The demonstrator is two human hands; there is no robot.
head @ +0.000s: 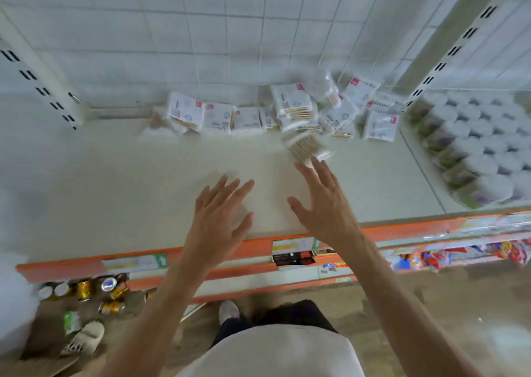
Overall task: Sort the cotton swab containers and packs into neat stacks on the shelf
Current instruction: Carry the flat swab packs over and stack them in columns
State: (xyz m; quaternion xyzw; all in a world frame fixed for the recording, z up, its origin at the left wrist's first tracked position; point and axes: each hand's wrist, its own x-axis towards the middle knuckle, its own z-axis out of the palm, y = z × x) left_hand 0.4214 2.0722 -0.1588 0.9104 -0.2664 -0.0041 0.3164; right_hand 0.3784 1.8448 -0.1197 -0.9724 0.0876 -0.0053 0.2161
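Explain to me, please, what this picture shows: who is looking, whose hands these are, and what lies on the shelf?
There is no machine here. A person wears a camera on the head, so this single picture looks forward and down at their own hands. The left hand and the right hand are both open over the pale shelf and hold nothing. At the back of the shelf lie untidy cotton swab packs; one loose pack lies just beyond the right fingertips. On the right stand round containers. The picture is blurred.
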